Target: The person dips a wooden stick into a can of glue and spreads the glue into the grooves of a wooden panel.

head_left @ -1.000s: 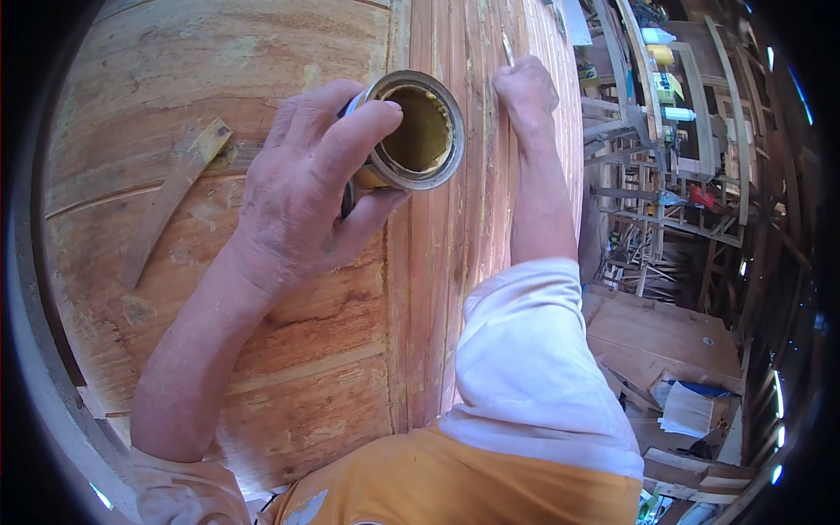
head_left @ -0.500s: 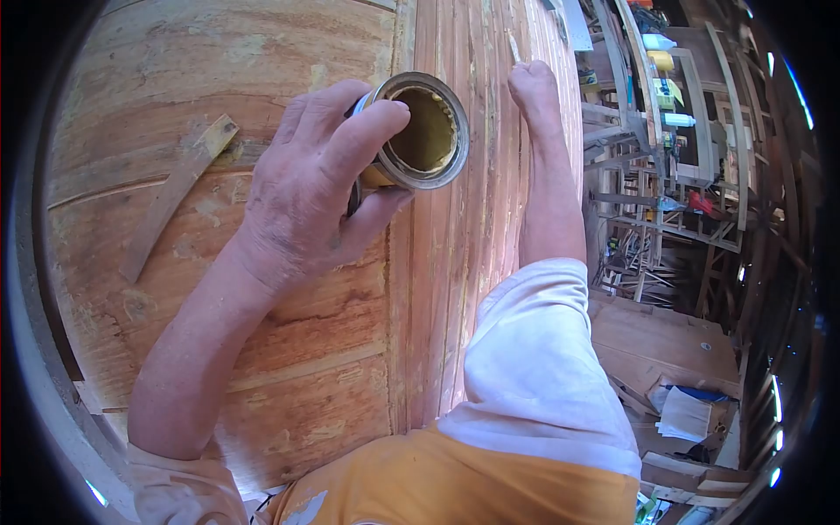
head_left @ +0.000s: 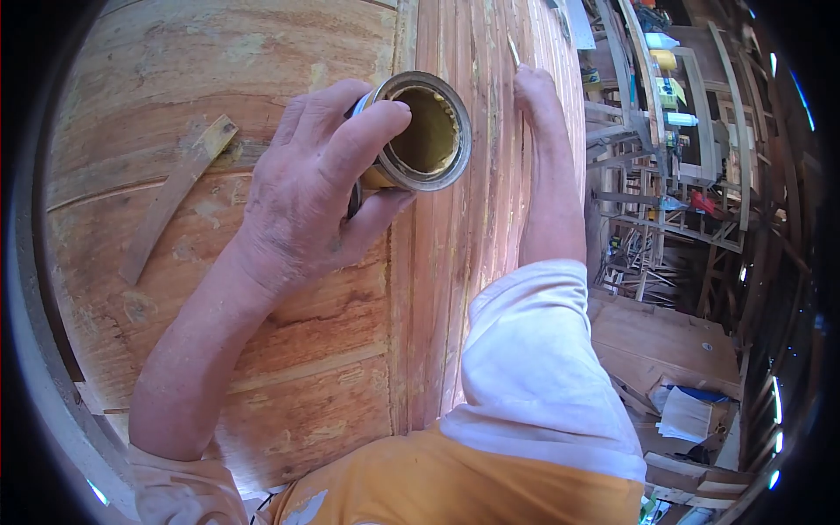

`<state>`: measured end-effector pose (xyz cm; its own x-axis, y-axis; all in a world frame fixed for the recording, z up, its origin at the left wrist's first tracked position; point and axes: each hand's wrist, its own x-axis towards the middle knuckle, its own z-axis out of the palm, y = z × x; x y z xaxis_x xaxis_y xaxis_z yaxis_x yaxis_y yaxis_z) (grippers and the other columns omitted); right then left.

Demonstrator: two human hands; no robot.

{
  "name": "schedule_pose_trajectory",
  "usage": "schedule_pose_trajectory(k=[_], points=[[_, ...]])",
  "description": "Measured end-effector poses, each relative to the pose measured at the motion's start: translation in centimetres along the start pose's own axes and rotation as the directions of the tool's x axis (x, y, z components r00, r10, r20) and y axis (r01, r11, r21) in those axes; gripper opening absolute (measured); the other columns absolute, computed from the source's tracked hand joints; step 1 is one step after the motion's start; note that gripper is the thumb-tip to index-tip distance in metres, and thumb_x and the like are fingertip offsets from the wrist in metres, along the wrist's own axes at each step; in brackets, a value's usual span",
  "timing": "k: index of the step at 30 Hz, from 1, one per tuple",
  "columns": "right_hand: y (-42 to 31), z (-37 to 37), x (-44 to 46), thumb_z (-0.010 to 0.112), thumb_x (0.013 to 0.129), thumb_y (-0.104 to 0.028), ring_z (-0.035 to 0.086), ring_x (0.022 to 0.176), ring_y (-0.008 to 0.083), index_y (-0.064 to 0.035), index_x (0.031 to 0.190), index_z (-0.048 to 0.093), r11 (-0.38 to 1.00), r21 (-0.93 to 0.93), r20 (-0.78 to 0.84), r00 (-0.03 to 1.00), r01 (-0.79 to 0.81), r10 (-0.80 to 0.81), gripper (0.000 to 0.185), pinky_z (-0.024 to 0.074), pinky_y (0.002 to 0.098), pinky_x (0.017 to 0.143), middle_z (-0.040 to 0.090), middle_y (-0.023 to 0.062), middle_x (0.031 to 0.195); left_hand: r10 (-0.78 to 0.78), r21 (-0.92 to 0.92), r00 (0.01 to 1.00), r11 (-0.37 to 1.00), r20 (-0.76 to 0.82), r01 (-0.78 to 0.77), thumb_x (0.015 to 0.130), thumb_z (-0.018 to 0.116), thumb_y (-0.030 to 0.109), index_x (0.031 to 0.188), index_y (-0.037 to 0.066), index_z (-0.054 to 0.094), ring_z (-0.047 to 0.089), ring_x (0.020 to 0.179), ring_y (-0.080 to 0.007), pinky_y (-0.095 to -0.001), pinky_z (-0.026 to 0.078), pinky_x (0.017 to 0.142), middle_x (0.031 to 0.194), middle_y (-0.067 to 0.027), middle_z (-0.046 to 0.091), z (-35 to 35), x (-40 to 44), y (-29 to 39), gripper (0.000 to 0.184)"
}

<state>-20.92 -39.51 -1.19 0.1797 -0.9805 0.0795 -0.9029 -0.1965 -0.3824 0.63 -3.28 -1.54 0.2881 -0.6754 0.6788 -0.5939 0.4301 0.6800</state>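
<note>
An open metal can (head_left: 429,131) with yellowish residue inside is gripped by my left hand (head_left: 306,175), its mouth facing the camera. My right hand (head_left: 535,87) reaches far over the grooved wooden strips (head_left: 446,262), closed round a thin, light-coloured tool (head_left: 514,51) whose tip points away from me. What kind of tool it is I cannot make out. A narrow, tapered wood piece (head_left: 179,197) lies on the patched wooden panel (head_left: 324,385), left of my left hand.
On the right, wooden racks (head_left: 700,114) hold bottles, a yellow container (head_left: 662,59) and a red item (head_left: 702,199). Lower right, a brown board (head_left: 661,341) lies near white papers (head_left: 685,414). A pale frame edge (head_left: 57,437) runs along the far left.
My right hand has shifted right and slightly nearer to me, with the thin tool still in it. My left hand and the can have moved slightly right.
</note>
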Motion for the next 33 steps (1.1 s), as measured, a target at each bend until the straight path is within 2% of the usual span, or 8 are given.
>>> schedule_pose_trajectory(k=[2, 5, 14, 17, 21, 26, 28, 33], points=[[-0.2, -0.2, -0.5, 0.053, 0.089, -0.023, 0.068, 0.072, 0.0271, 0.0131, 0.087, 0.064, 0.996, 0.002, 0.025, 0.996, -0.087, 0.087, 0.038, 0.0512, 0.0413, 0.066, 0.068, 0.024, 0.078, 0.004, -0.001, 1.0, 1.0, -0.004, -0.004, 0.066, 0.084, 0.007, 0.126, 0.011, 0.054, 0.058, 0.104, -0.0387, -0.0454, 0.051, 0.086, 0.119, -0.0173, 0.058, -0.1, 0.0, 0.1, 0.068], [-1.5, -0.4, 0.0, 0.052, 0.091, -0.024, 0.071, 0.081, 0.0353, 0.0151, 0.094, 0.065, 0.992, 0.043, 0.033, 0.993, -0.115, 0.114, 0.041, 0.0527, 0.043, 0.076, 0.07, 0.0275, 0.082, 0.011, -0.004, 1.0, 1.0, -0.014, -0.011, 0.066, 0.084, 0.008, 0.126, 0.011, 0.054, 0.058, 0.104, -0.0385, -0.0454, 0.051, 0.086, 0.119, -0.0173, 0.058, 0.1, 0.0, 0.0, 0.068], [-0.1, 0.6, 0.3, 0.053, 0.091, -0.025, 0.068, 0.072, 0.0348, 0.0111, 0.078, 0.065, 0.993, -0.102, -0.07, 0.995, 0.06, -0.067, 0.04, 0.0516, 0.0419, 0.069, 0.068, 0.0254, 0.073, -0.019, 0.008, 1.0, 1.0, 0.003, 0.019, 0.065, 0.084, 0.008, 0.126, 0.012, 0.054, 0.058, 0.105, -0.0383, -0.0453, 0.051, 0.086, 0.119, -0.0168, 0.058, -0.2, -0.1, 0.1, 0.068], [-1.1, 0.1, 1.4, 0.049, 0.093, -0.027, 0.071, 0.081, 0.0377, 0.0144, 0.087, 0.066, 0.992, 0.093, 0.093, 0.993, -0.084, 0.076, 0.045, 0.0535, 0.0422, 0.074, 0.069, 0.0289, 0.079, -0.002, 0.024, 0.999, 1.0, 0.054, 0.001, 0.066, 0.084, 0.004, 0.131, 0.01, 0.051, 0.059, 0.112, -0.0384, -0.0455, 0.051, 0.092, 0.127, -0.0191, 0.057, -0.3, -0.4, -0.2, 0.073], [-1.9, -0.3, 1.1, 0.054, 0.095, -0.027, 0.053, 0.054, 0.0185, 0.0092, 0.086, 0.064, 0.977, 0.067, 0.068, 0.978, -0.204, 0.199, 0.039, 0.0395, 0.0389, 0.05, 0.058, 0.0111, 0.064, 0.007, -0.008, 1.0, 1.0, -0.012, -0.007, 0.066, 0.084, 0.007, 0.127, 0.012, 0.054, 0.058, 0.104, -0.0384, -0.0457, 0.051, 0.086, 0.119, -0.017, 0.058, 0.1, -0.1, -0.2, 0.068], [2.4, 1.0, 4.3, 0.055, 0.094, -0.028, 0.054, 0.057, 0.0178, 0.0099, 0.088, 0.065, 0.998, -0.023, -0.044, 0.997, -0.061, 0.06, 0.04, 0.0406, 0.0386, 0.051, 0.059, 0.0121, 0.065, -0.013, 0.003, 1.0, 1.0, 0.008, 0.013, 0.066, 0.084, 0.007, 0.127, 0.012, 0.054, 0.058, 0.105, -0.0386, -0.0457, 0.051, 0.087, 0.119, -0.0174, 0.058, -0.1, -0.1, 0.1, 0.068], [1.2, 1.0, 4.7, 0.056, 0.094, -0.029, 0.059, 0.062, 0.0185, 0.012, 0.09, 0.066, 0.986, -0.12, -0.02, 0.993, 0.116, -0.119, 0.042, 0.0433, 0.0388, 0.055, 0.062, 0.0142, 0.068, 0.0, -0.006, 1.0, 1.0, 0.002, 0.0, 0.066, 0.084, 0.007, 0.127, 0.012, 0.054, 0.058, 0.105, -0.0387, -0.0458, 0.051, 0.087, 0.119, -0.0174, 0.057, 0.0, -0.2, 0.0, 0.068], [0.4, -0.2, 1.4, 0.054, 0.094, -0.029, 0.07, 0.077, 0.0325, 0.014, 0.096, 0.068, 0.964, -0.25, -0.082, 0.99, 0.094, -0.118, 0.045, 0.051, 0.0423, 0.068, 0.069, 0.0262, 0.079, -0.007, 0.004, 1.0, 1.0, 0.011, 0.007, 0.066, 0.084, 0.007, 0.128, 0.012, 0.054, 0.058, 0.105, -0.0388, -0.0459, 0.051, 0.087, 0.12, -0.0179, 0.057, -0.2, -0.1, 0.0, 0.068]])
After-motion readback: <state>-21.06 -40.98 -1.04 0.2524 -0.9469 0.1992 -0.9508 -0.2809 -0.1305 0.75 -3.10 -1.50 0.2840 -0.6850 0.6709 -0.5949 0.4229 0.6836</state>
